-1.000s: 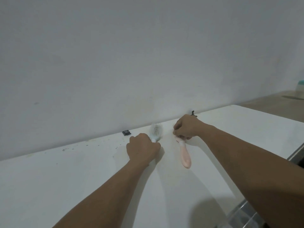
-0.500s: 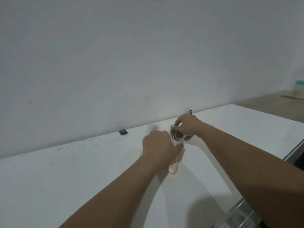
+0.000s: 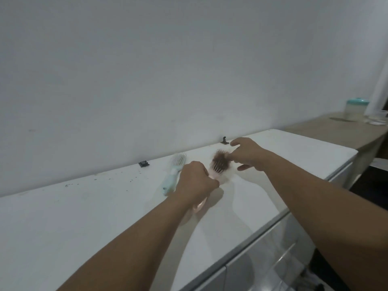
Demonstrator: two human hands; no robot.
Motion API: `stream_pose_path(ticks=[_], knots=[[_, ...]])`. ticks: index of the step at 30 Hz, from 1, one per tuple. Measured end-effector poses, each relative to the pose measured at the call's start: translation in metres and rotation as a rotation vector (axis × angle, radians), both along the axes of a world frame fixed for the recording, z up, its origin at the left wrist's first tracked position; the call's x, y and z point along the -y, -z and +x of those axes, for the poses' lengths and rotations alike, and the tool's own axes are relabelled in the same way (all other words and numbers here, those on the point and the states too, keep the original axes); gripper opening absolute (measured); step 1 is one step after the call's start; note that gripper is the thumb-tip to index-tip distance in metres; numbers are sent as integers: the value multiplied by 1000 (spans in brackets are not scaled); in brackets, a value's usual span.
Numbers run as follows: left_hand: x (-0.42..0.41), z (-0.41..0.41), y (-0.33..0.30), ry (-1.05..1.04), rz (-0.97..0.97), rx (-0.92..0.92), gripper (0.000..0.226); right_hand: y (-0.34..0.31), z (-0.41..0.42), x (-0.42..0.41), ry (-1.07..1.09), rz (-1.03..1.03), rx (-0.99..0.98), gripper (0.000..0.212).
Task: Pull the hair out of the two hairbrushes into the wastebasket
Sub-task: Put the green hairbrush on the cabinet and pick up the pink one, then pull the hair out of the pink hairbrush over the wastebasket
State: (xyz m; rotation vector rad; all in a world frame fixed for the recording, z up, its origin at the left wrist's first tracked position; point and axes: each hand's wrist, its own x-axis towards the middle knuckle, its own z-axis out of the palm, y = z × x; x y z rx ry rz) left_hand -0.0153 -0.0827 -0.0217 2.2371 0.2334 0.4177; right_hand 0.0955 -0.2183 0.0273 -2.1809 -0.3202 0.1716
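The left hand [image 3: 196, 181] grips the pink brush [image 3: 217, 170] above the white table [image 3: 84, 217]; the right hand [image 3: 248, 156] pinches its brown hair [image 3: 220, 157], barely begun; the blue brush [image 3: 175, 171] lies untouched just beside; no wastebasket shows.

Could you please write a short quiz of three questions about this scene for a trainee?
1. True or false: the left hand holds the pink hairbrush.
2. Where is the light blue hairbrush? A) on the white table B) in the right hand C) on the floor
3. Fill in: the right hand pinches the clump of brown ____ on the bristles.

Key: 1 true; 2 A; 3 hair.
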Motion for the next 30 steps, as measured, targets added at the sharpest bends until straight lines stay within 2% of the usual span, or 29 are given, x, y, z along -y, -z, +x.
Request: stream_pose_path(ticks=[2,5,6,10,13,18,22,25,30], knots=[[12,-5,-1,40,-80,0,19,-7,-12,21,-10,148,-143,53],[34,-17,-9,132,-141,-9,20,-14,-27,56,-78,282,-257,15],[43,-21,-12,170,-162,-18,23,-15,-33,67,-83,312,-265,12],[79,-35,-18,310,-196,-52,31,-13,-62,113,-35,337,-236,28],[111,-43,-15,392,-168,-53,32,-8,-90,146,27,375,-206,25],[162,-64,-5,465,-232,-106,30,8,-126,204,131,458,-190,20],[196,-81,9,539,-305,-183,28,27,-153,241,170,490,-177,25],[218,-92,26,553,-300,-238,40,45,-170,266,153,492,-201,27],[244,-111,52,507,-342,-267,32,64,-193,290,163,517,-281,38]])
